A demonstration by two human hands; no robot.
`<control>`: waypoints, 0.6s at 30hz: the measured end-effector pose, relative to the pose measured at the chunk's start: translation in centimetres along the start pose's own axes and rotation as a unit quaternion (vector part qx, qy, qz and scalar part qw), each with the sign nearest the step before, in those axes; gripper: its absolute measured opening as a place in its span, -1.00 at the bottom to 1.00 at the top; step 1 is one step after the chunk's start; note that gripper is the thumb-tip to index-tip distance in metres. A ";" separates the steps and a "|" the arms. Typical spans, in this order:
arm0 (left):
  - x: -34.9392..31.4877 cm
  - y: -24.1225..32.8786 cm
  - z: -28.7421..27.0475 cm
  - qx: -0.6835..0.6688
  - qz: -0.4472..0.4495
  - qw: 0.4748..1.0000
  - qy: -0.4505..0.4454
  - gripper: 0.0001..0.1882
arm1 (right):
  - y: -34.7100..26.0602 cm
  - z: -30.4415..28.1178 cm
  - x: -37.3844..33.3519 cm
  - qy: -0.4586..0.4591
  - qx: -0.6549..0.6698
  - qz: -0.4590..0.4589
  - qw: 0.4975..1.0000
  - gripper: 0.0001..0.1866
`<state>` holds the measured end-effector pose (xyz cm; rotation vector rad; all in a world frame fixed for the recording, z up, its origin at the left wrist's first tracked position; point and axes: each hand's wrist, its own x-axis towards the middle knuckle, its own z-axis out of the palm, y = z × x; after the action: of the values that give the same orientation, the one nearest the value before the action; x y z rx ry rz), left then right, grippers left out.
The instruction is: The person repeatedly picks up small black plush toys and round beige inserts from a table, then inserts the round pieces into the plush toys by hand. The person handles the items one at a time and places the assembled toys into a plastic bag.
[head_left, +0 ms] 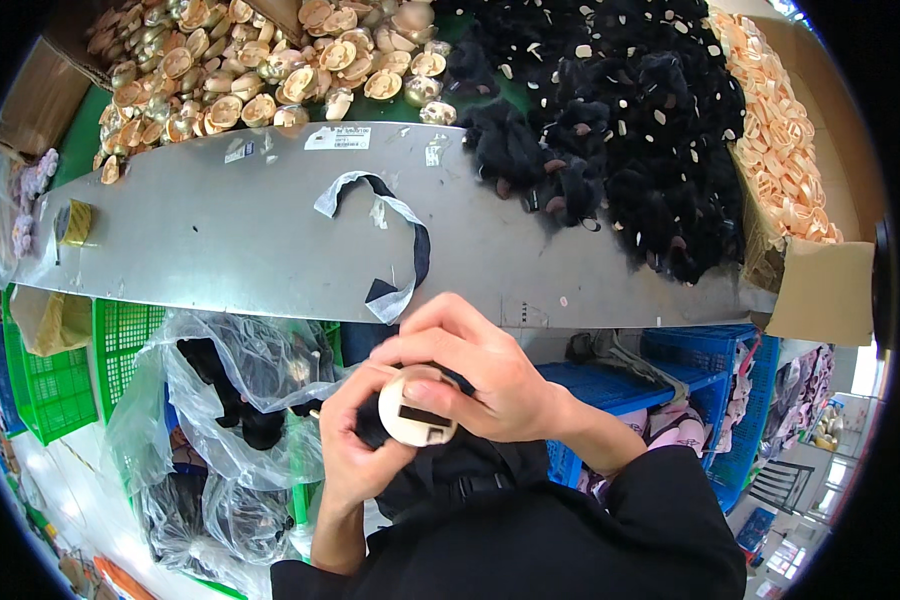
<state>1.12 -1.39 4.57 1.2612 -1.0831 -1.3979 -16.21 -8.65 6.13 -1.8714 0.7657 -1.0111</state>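
Note:
A cream, rounded plastic piece [398, 422] with dark rectangular openings is held between my two hands, in front of the table edge. My left hand [352, 438] closes around its left side, thumb at the lower rim. My right hand [495, 378] presses its thumb on the piece's face beside the openings, fingers bent over the top. Something black shows behind the piece, partly hidden by my hands. On the grey metal table [250, 230], just beyond my fingers, lies a curved black-and-white strip [417, 240].
Similar cream shells [260, 108] are heaped at the far left. Black fluffy pieces [670, 150] pile up at the far right, beside a box of peach loops [785, 150]. A tape roll [75, 222] lies left. Below the table are green crates [55, 390], plastic bags [240, 490] and blue crates [685, 352].

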 end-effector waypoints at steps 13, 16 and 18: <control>-1.5 -0.7 2.9 0.116 0.159 0.960 0.199 -0.34 | 0.4 2.5 0.9 0.081 0.070 0.003 0.994 -0.53; -1.7 -0.5 2.6 0.146 0.181 0.955 0.186 -0.39 | 0.5 3.7 1.0 0.112 0.216 0.046 0.969 -0.51; -1.6 -1.6 1.8 0.164 0.191 0.949 0.192 -0.43 | 0.5 4.3 0.9 0.099 0.253 0.067 0.960 -0.50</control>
<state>-0.73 0.49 3.43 1.3925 -1.2319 -0.6628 -12.14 -7.94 4.65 -1.2783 0.6593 -1.1879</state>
